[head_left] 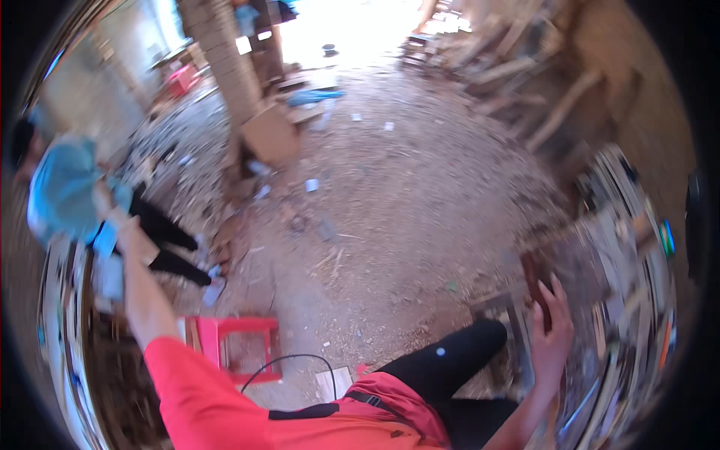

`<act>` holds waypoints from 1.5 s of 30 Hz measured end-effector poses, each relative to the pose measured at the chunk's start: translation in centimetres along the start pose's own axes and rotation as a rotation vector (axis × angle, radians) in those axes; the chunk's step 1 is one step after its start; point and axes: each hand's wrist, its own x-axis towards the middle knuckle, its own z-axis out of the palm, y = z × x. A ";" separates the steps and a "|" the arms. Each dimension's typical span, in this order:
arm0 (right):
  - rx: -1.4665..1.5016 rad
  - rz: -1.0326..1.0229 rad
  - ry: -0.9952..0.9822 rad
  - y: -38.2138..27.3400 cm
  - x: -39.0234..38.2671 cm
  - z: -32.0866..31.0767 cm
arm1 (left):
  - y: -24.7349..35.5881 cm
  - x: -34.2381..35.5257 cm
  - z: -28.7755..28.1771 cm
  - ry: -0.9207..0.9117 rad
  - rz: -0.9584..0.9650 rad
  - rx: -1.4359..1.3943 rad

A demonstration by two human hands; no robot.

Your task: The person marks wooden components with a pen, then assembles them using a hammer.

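My right hand (551,330) is at the right, beside a cluttered workbench. Between its thumb and fingers is a narrow, dark reddish-brown piece of wood (532,277), slightly curved and pointing away from me. My left arm stretches out to the far left, toward a person in a light blue top (67,187). Motion smears my left hand (124,225), so its fingers do not show clearly. A flat tan piece (144,246) appears right beside it; whether the hand grips it is unclear.
A red plastic stool (236,326) stands at my left, with a black cable near it. The workbench (577,262) lies along the right. Scrap wood (525,67) is heaped at the far right. A brick pillar (225,60) rises at the left, with a brown board (270,135) against it.
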 end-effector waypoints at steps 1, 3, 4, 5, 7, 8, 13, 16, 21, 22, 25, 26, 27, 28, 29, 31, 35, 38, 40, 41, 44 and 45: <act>-0.009 -0.009 0.031 -0.2 -0.1 0.1 | 2.1 -2.4 -0.4 -0.169 -0.354 -0.254; -0.006 -0.045 0.006 -0.4 0.0 0.1 | 5.4 -4.8 -3.0 -0.190 -0.578 -0.430; -0.013 -0.036 0.001 -0.5 -0.1 0.2 | 6.8 -4.5 -4.6 -0.123 -0.639 -0.423; -0.019 -0.019 -0.052 -0.5 -0.1 0.2 | 7.1 -2.7 -6.7 -0.123 -0.662 -0.456; -0.024 -0.026 -0.017 -0.5 -0.2 0.3 | 7.1 0.6 -10.9 0.114 -0.602 -0.585; -0.024 0.020 -0.068 -0.6 -0.2 0.4 | 6.6 1.6 -12.7 0.222 -0.537 -0.689; -0.013 -0.014 -0.014 -1.6 -0.3 0.7 | 3.5 3.2 -19.0 0.118 -0.582 -0.616; -0.041 -0.184 0.127 -2.3 -0.1 0.2 | 2.5 3.6 -20.7 0.099 -0.454 -0.499; -0.017 -0.076 -0.044 -2.3 -0.1 -0.4 | -0.5 6.1 -21.9 -0.018 -0.545 -0.333; -0.016 -0.107 -0.010 -2.1 -0.1 -0.3 | -1.2 6.3 -21.9 -0.078 -0.512 -0.395; -0.010 0.021 -0.050 -1.4 -0.4 0.2 | -3.1 6.1 -21.8 -0.084 -0.635 -0.372; -0.011 0.028 -0.051 -1.3 -0.4 0.3 | -3.6 5.9 -21.8 -0.063 -0.675 -0.378; -0.005 0.029 -0.058 -1.1 -0.5 0.4 | -4.1 5.7 -21.7 -0.003 -0.730 -0.341; 0.003 0.031 -0.061 -1.0 -0.5 0.4 | -4.5 5.6 -21.6 -0.034 -0.710 -0.387; 0.007 0.037 -0.059 -1.0 -0.5 0.4 | -4.9 5.5 -21.4 -0.028 -0.638 -0.359; 0.015 0.017 -0.045 -1.0 -0.5 0.4 | -5.6 5.6 -20.8 -0.023 -0.558 -0.333; 0.015 0.045 -0.051 -1.1 -0.4 0.2 | -6.0 6.2 -19.2 -0.065 -0.683 -0.347; 0.003 0.063 -0.041 -1.3 -0.2 -0.1 | -4.8 6.3 -18.3 -0.028 -0.611 -0.377; 0.022 0.070 -0.108 -1.5 -0.2 -0.2 | -2.6 5.8 -17.6 0.109 -0.513 -0.534; 0.001 0.058 -0.103 -1.7 -0.2 -0.3 | -1.1 5.3 -17.3 0.104 -0.457 -0.732; 0.086 0.084 -0.086 -2.5 -0.4 -0.7 | 4.3 3.2 -16.1 0.241 -0.269 -1.155; 0.096 0.027 0.021 -2.8 -0.4 -1.1 | 6.1 2.9 -15.8 0.238 -0.286 -1.270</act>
